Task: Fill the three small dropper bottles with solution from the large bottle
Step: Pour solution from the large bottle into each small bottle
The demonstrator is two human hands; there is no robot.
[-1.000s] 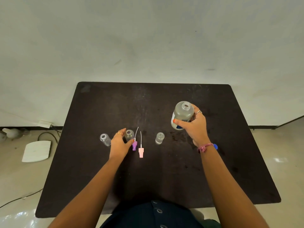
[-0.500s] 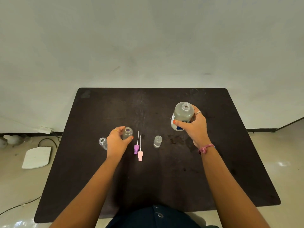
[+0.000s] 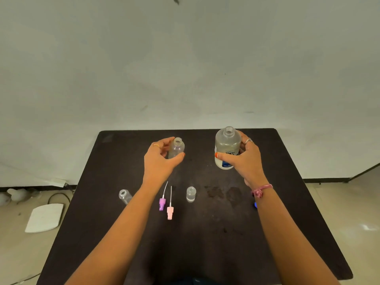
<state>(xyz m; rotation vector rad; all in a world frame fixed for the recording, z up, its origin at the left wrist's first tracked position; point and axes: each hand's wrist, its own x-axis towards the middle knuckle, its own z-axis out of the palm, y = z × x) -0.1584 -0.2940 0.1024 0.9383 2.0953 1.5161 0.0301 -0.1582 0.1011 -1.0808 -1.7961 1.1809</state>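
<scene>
Head view: my left hand [image 3: 159, 159] gripped one small bottle [image 3: 176, 148], my right hand [image 3: 245, 159] the uncapped large bottle [image 3: 227, 148]; pouring not yet begun, two bottles [image 3: 124, 196] [image 3: 191, 194] waited on the worktop [image 3: 287, 223].

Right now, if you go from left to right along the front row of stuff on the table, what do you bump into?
Empty small bottle → purple dropper cap → pink dropper cap → small bottle with liquid.

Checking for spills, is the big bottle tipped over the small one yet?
No, the big bottle is upright in the right hand, apart from the small bottle in the left hand.
</scene>
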